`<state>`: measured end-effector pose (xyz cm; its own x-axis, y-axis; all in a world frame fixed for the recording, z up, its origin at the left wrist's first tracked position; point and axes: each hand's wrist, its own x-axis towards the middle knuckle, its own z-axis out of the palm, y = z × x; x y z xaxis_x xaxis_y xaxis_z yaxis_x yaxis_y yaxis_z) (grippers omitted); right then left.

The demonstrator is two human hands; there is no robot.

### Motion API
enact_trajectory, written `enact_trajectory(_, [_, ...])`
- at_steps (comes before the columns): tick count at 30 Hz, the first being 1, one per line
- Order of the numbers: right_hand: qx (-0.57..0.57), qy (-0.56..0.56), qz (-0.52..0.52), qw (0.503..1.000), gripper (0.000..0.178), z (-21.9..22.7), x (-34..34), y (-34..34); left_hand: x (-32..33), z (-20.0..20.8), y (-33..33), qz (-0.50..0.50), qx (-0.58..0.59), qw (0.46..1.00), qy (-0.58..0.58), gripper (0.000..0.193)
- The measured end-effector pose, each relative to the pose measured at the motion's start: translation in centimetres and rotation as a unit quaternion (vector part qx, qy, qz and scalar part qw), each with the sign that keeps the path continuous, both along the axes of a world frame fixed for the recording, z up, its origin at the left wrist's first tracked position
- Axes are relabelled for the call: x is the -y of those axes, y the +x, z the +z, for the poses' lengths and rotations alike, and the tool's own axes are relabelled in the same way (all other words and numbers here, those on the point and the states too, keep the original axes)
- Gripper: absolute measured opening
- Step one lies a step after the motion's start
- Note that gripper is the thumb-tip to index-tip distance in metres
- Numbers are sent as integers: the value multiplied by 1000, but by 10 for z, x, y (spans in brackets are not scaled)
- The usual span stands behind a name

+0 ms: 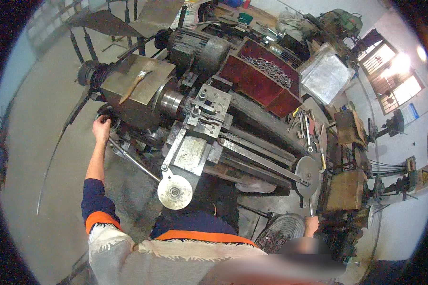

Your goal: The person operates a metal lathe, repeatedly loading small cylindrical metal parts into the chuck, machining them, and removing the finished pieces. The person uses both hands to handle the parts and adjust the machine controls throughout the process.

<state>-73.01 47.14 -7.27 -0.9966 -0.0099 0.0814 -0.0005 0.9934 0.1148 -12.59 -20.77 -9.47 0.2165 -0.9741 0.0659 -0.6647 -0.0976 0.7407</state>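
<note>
A small lathe-like machine stands before me, with a steel spindle (172, 101) and a slide carrying a tool block (209, 107). My left hand (101, 128) is at the machine's left side, fingers closed at a dark rounded part (107, 112); what they grip is hidden. Beside that wrist a metal bar (137, 161) slants down toward a round steel disc (174, 192) on a link arm. At the right, my right hand (311, 225) is closed round a lever handle (311, 207) below a second round plate (308, 172). A long link joins this plate to the slide.
A dark red tray (245, 78) holds many small metal parts behind the slide. A brush (134, 87) lies on the headstock cover (116, 80). Wrenches (309, 130) lie at the right. A mesh basket (287, 225) with small parts sits near my right hand. Chairs (102, 23) stand far left.
</note>
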Motion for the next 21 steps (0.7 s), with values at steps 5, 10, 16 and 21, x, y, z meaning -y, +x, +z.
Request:
enact_trajectory(5, [41,-28,-43,998,36,3,8,26,2,-7,3,8,22,996,-82,29])
enact_trajectory(10, [55,-43,-45,997,38,5,14,30,13,-20,16,-20,25,996,-84,30])
enact_trajectory(16, [-26,0,51,998,36,0,-6,-17,19,-15,18,-6,75,997,-19,33])
enact_trajectory(21, [3,63,-12,998,35,8,2,-82,9,-12,10,10,105,994,-34,34])
